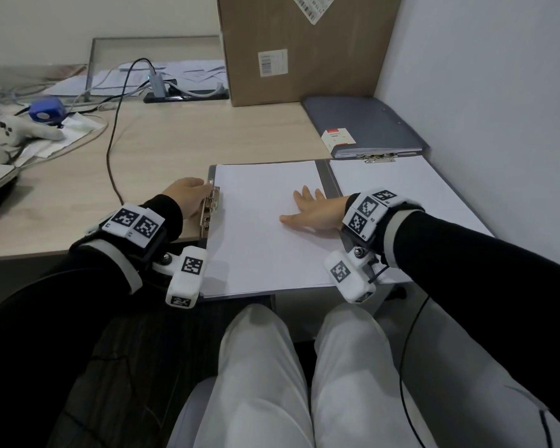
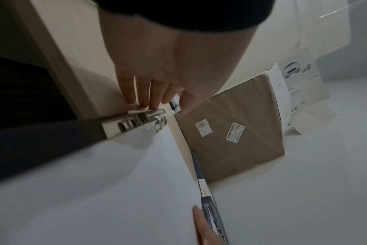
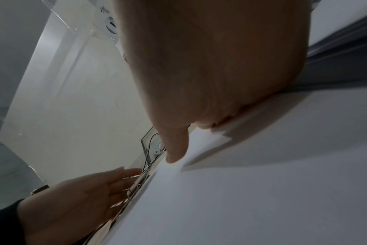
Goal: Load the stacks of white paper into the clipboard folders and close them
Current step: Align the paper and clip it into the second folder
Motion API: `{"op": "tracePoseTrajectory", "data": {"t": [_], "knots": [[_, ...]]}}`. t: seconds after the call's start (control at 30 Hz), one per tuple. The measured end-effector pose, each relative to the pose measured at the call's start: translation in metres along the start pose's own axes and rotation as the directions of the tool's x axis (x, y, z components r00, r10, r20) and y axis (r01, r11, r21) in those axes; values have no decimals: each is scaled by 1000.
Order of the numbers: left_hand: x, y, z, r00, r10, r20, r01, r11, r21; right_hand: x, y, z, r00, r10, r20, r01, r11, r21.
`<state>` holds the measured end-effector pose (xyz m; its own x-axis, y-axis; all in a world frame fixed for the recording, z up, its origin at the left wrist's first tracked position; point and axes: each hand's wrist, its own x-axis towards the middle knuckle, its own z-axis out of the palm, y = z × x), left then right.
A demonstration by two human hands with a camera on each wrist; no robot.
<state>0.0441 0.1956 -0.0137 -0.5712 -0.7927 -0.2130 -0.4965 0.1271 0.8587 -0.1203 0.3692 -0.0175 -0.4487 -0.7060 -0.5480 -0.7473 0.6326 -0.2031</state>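
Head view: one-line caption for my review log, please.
Left hand at the metal clip of an open clipboard folder while the right hand presses flat on the paper stack.

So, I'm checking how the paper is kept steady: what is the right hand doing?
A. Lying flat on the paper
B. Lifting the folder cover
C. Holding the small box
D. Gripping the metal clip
A: the right hand lies flat, fingers spread, on the paper, while the left hand is at the clip.
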Motion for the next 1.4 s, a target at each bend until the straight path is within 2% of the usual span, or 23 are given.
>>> {"op": "tracePoseTrajectory", "data": {"t": [0.13, 0.27, 0.33, 0.4, 0.5, 0.57, 0.6, 0.67, 0.73, 0.87, 1.07, 1.17, 1.23, 1.3, 1.4], "knots": [[5, 2, 6, 996, 25, -83, -26, 1000, -13, -2, 0, 1, 1000, -3, -4, 3, 1000, -29], [4, 2, -4, 981, 98, -168, -102, 995, -17, -5, -1, 1, 1000, -9, -7, 9, 1000, -26], [0, 0, -14, 984, 125, -130, -126, 992, -2, -4, -1, 1, 1000, -10, -3, 10, 1000, -27], [-5, -3, -25, 993, 112, -27, -111, 993, 51, -3, -1, 2, 1000, -11, -4, 11, 1000, -22], [-8, -10, -37, 979, -9, 204, -32, 980, 194, -2, -1, 3, 1000, -8, -8, 8, 1000, -18], [-11, -13, -37, 960, -78, 268, -3, 957, 289, -2, -1, 3, 1000, -8, -10, 8, 1000, -21], [-11, -14, -34, 961, -81, 265, -26, 926, 376, -2, -1, 3, 1000, -9, -12, 9, 1000, -22], [-14, -15, -25, 972, -55, 230, -98, 791, 604, -3, -1, 2, 1000, -15, -8, 15, 1000, -21], [-18, -16, -18, 983, -17, 184, -122, 685, 718, -3, -1, 2, 1000, -21, -5, 21, 1000, -15], [-21, -16, -23, 979, -73, 190, -93, 673, 734, -2, 0, 2, 1000, -24, -10, 24, 1000, -13], [-27, -13, -22, 989, -62, 135, -58, 676, 735, 1, 4, 0, 999, -45, -25, 47, 997, 66], [-31, -6, -22, 990, -118, 72, 22, 648, 761, -6, 8, -4, 986, -86, -142, 117, 966, 230], [-34, -3, -18, 986, -162, 39, 89, 712, 697, -15, 14, -9, 950, -77, -302, 200, 893, 403], [-39, -1, -12, 980, -199, 12, 149, 769, 622, -27, 26, -12, 894, -34, -448, 274, 831, 484], [-53, -6, -3, 958, -288, -2, 232, 769, 596, -44, 60, -9, 784, 120, -609, 262, 826, 499]]}}
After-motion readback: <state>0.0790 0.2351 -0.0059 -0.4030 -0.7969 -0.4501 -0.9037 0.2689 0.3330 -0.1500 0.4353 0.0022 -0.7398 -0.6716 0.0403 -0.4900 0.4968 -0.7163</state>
